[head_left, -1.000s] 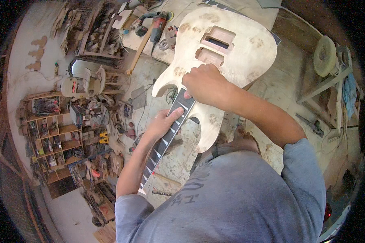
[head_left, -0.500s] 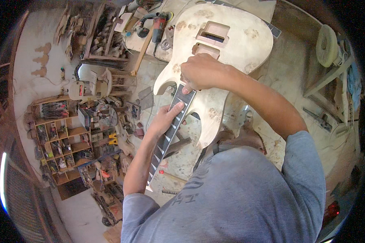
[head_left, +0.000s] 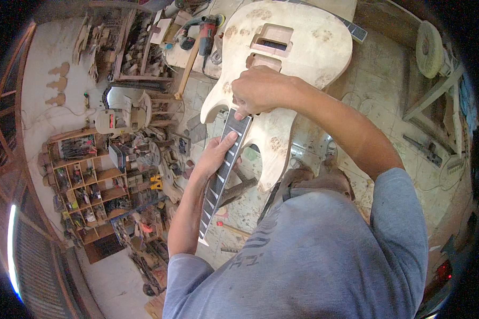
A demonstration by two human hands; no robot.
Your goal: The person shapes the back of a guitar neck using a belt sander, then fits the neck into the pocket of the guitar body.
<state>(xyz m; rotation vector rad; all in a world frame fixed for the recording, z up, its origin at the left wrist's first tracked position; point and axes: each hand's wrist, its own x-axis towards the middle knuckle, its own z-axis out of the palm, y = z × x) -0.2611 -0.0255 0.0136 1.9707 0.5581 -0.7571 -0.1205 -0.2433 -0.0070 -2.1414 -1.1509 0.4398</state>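
Note:
A pale, unfinished electric guitar body (head_left: 308, 53) with dark burl spots lies before me, two pickup cavities cut into its top. Into the gap between its horns runs a guitar neck (head_left: 218, 175), its dark fingerboard marked with pale pointed inlays. My left hand (head_left: 221, 151) wraps around the neck below the body, thumb on the fingerboard. My right hand (head_left: 261, 90) is closed at the neck's body end, thumb pressing down on the fingerboard; its curled fingers hide the joint.
A red and black power polisher (head_left: 207, 34) lies on the bench at the back. Beneath the body's far edge, another dark fingerboard (head_left: 356, 32) sticks out. Shelves of tools (head_left: 93, 183) stand at the left, a wooden frame (head_left: 436, 101) and a round pale disc (head_left: 429, 49) at the right.
My view has shifted slightly, so the body sits a little higher and further left. Both hands keep the same grip on the neck.

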